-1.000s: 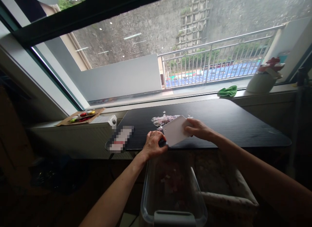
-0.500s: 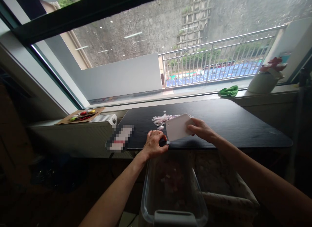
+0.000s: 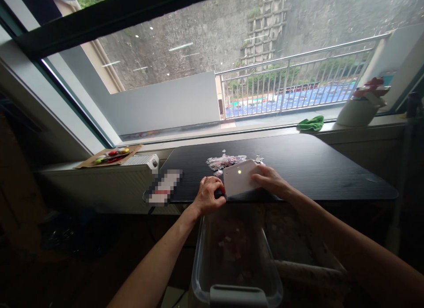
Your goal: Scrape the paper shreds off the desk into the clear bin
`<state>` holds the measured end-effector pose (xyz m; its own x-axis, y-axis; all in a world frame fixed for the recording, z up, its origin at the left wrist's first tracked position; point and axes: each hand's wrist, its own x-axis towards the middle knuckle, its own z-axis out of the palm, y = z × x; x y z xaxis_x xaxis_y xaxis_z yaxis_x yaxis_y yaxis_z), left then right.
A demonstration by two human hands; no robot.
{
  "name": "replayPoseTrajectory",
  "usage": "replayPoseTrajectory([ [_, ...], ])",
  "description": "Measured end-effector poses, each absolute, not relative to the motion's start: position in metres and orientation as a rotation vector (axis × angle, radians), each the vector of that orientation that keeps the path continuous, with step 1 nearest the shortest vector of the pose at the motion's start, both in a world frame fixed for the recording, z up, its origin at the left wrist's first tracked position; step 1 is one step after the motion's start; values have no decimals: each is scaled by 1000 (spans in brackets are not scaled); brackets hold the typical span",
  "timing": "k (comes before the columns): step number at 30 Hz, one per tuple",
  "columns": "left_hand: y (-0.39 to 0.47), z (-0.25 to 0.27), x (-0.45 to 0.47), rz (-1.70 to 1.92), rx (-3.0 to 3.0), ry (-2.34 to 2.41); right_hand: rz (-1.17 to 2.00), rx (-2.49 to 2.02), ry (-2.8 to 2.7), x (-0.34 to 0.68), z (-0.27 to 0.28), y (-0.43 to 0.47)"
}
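Note:
My right hand [image 3: 270, 180] grips the right edge of a flat white plate [image 3: 241, 184] with rounded corners and a small hole near its left corner. The plate is tilted over the front of a black table [image 3: 318, 167], and a light glint shows on its face. My left hand [image 3: 209, 195] is closed around a small black tool [image 3: 218, 193], mostly hidden by the fingers, right beside the plate's lower left corner. Behind the plate lies a heap of thin pale pinkish scraps [image 3: 225, 160]. A clear plastic tub [image 3: 198, 272] with similar scraps inside stands below the table's front edge.
A blurred-out item [image 3: 165, 186] lies at the table's left end. Beyond it a radiator [image 3: 142, 161] carries brown paper [image 3: 86, 164] with colourful small things. A green cloth [image 3: 311, 123] and a white jug [image 3: 357, 111] with a red top rest on the window sill.
The white plate and my right hand have come slightly nearer and left, uncovering more scraps behind. My left hand has shifted a little left, and the tool's light tip no longer shows.

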<state>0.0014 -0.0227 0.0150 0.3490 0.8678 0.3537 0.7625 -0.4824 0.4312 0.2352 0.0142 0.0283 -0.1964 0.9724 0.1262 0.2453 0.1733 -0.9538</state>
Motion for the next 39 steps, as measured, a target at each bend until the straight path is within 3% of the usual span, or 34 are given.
replayPoseTrajectory([
  [22,-20,11,-4,1116,2217,1402,1076,-1199,-1570,229,29,6],
  [29,-19,14,-9,1280,1966,1431,1204,-1144,-1529,228,30,0],
  [39,-7,15,-9,1277,1903,1672,876,-1294,-1406,254,32,5],
])
